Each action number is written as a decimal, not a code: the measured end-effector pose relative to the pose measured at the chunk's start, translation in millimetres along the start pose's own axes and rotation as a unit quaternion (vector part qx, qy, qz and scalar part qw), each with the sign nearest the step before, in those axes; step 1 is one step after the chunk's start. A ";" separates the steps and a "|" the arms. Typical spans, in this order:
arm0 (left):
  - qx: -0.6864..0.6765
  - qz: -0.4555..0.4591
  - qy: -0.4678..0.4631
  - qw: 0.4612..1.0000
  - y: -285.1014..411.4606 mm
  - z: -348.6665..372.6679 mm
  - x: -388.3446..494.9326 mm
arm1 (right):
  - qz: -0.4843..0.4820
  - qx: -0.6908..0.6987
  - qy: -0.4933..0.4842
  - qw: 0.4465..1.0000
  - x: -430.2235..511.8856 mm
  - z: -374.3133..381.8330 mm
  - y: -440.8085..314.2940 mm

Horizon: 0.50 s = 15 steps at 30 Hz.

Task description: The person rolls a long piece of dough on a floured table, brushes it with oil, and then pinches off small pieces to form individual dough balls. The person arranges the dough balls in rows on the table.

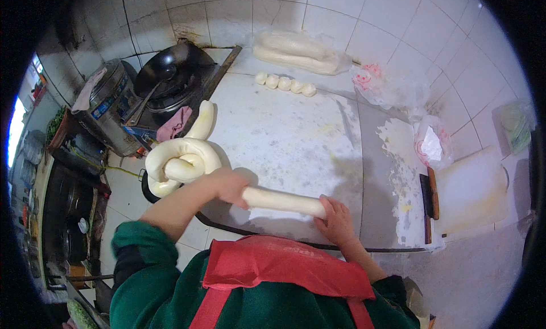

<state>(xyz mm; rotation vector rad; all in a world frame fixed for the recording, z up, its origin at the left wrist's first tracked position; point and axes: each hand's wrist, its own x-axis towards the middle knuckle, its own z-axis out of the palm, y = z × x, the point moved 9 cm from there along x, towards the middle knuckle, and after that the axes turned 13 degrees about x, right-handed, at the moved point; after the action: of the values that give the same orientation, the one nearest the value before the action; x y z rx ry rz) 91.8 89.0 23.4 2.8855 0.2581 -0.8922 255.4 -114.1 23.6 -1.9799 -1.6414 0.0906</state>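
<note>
A thick rope of pale dough [283,201] stretches between my hands above the near part of the white work surface [277,154]. My left hand [230,187] is closed around its left part, slightly blurred. Around the rope's right end, the fingers of my right hand [335,216] are wrapped. Beside my left hand lies a large coil of smooth dough [183,160], looped over itself, with one end pointing away from me. Whether the rope joins the coil is hidden behind my left hand and forearm. Farther back, several small dough balls [285,83] sit in a row.
A big dough mass [298,51] lies under plastic by the tiled wall. On the left are a black wok [175,68], a metal pot [113,98] and a pink cloth [175,124]. To the right are plastic bags [390,88], a cleaver [426,201] and a cutting board [473,190].
</note>
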 end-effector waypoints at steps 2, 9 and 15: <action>0.026 -0.023 0.049 0.998 -3.0 11.3 -21.9 | -0.014 0.030 -0.024 0.999 -5.3 6.6 -2.5; 0.028 -0.118 0.282 0.952 18.9 16.0 -61.2 | 0.121 0.089 -0.069 0.986 27.6 18.3 18.6; -0.143 0.036 0.363 0.920 81.3 -49.4 -6.3 | 0.016 0.187 -0.029 0.982 50.6 -27.1 -27.1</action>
<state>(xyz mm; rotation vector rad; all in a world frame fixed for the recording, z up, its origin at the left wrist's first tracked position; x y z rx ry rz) 129.6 16.1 72.0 2.7793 0.3034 0.2540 254.6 -75.0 73.6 -1.7273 -1.4991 0.4404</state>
